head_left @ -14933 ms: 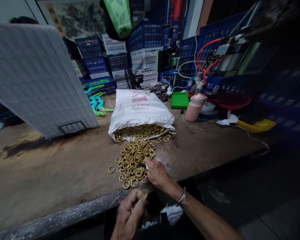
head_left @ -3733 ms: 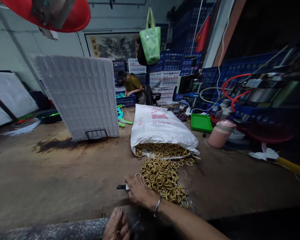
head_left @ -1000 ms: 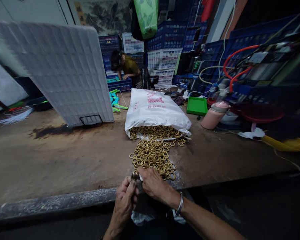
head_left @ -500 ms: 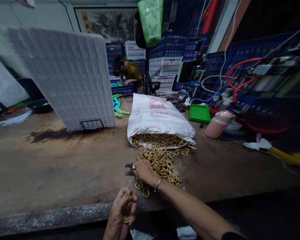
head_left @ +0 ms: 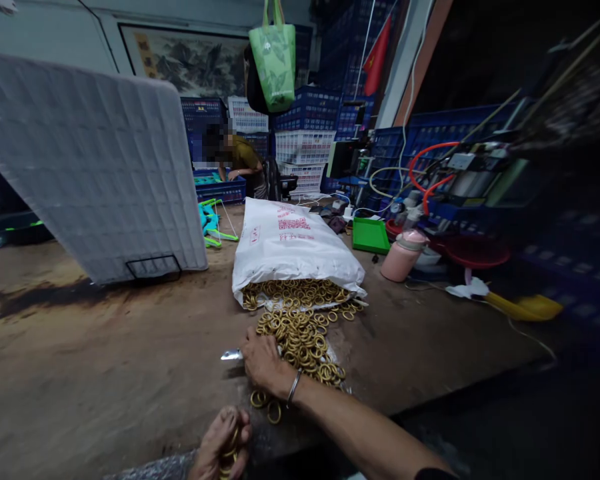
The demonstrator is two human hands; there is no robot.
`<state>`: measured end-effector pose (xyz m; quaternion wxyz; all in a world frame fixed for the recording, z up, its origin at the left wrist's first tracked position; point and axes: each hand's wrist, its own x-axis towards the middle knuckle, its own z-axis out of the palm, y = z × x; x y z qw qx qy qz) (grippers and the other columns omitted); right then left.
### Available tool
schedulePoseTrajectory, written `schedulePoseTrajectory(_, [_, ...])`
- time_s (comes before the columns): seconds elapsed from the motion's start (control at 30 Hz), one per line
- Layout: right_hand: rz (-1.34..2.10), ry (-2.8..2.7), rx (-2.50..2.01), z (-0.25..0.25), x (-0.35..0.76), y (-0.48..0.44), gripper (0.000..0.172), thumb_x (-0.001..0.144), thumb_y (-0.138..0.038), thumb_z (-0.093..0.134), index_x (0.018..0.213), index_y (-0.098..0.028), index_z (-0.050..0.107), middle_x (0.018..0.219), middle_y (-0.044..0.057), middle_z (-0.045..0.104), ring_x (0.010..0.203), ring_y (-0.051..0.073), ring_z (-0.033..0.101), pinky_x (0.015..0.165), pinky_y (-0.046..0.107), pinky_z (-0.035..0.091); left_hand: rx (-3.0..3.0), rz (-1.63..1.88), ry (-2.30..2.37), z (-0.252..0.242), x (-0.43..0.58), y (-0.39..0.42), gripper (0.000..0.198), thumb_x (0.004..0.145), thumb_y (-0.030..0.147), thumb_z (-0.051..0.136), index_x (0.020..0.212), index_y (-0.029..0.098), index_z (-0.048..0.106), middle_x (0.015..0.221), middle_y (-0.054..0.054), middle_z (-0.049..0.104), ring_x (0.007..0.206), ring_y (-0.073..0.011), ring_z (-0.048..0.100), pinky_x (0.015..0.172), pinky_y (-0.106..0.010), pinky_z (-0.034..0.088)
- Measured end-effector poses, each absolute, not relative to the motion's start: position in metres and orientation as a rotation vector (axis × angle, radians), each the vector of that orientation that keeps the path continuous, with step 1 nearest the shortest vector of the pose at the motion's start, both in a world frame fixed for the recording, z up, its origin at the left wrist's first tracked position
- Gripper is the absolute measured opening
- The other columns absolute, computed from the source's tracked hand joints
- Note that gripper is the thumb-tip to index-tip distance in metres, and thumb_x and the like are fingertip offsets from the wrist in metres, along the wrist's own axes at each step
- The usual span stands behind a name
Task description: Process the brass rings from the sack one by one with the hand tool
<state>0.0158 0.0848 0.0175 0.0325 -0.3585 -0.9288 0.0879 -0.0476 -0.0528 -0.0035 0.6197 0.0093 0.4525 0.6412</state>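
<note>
My left hand [head_left: 219, 443] is closed around several brass-coloured rings [head_left: 229, 453] at the front edge of the table, low in the view. To its upper right, my right hand [head_left: 264, 360] grips a flat metal blade-like tool [head_left: 231, 355], whose shiny end sticks out to the left. Its handle is hidden in the fingers. That hand lies at the left side of a heap of brass-coloured rings [head_left: 300, 333]. The heap spills from the open mouth of a white printed sack [head_left: 300, 247], which lies on its side. A few loose rings [head_left: 274, 412] are below the right wrist.
A tall white ribbed panel [head_left: 105, 167] stands on the worktable [head_left: 130, 360] at left. On the right are a green tray [head_left: 371, 235], a pink bottle [head_left: 403, 255] and a machine with red hoses [head_left: 430, 160]. Behind, a person [head_left: 243, 157] bends over a blue crate.
The view has swung right, so everything sits further left and slightly lower. The tool's end now catches the light. My left hand still holds rings, and my right hand stays beside the heap.
</note>
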Motion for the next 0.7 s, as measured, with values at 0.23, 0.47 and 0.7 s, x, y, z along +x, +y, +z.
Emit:
schedulePoseTrajectory(0.23, [0.556, -2.8, -0.731, 0.034, 0.062, 0.069, 0.02, 0.071, -0.016, 0.046, 0.09, -0.019, 0.051, 0.075, 0.002, 0.058, 0.065, 0.013, 0.051, 0.056, 0.022, 0.029, 0.157, 1.508, 1.237, 0.0, -0.042, -0.044, 0.043, 0.052, 0.038, 0.075, 0.087, 0.021, 0.056, 0.053, 0.007, 0.052, 0.041, -0.0046, 0.044, 0.036, -0.013, 0.029])
schedulePoseTrajectory(0.47, [0.852, -2.55, -0.852, 0.023, 0.101, 0.04, 0.025, 0.071, -0.014, 0.046, 0.095, -0.022, 0.051, 0.074, 0.0, 0.06, 0.066, 0.012, 0.053, 0.058, 0.02, 0.031, 0.465, 1.332, 1.439, -0.009, -0.013, -0.042, 0.042, 0.06, 0.049, 0.064, 0.086, 0.018, 0.055, 0.041, 0.01, 0.042, 0.031, -0.0042, 0.035, 0.032, -0.015, 0.026])
schedulePoseTrajectory(0.7, [1.337, -2.06, -1.068, 0.022, 0.109, 0.033, 0.015, 0.08, -0.028, 0.043, 0.073, -0.017, 0.052, 0.065, -0.002, 0.053, 0.059, 0.008, 0.046, 0.054, 0.018, 0.032, 0.597, 1.395, 1.536, -0.003, 0.001, -0.039, 0.037, 0.062, 0.048, 0.063, 0.081, 0.018, 0.055, 0.045, 0.008, 0.046, 0.034, -0.0056, 0.037, 0.035, -0.017, 0.028])
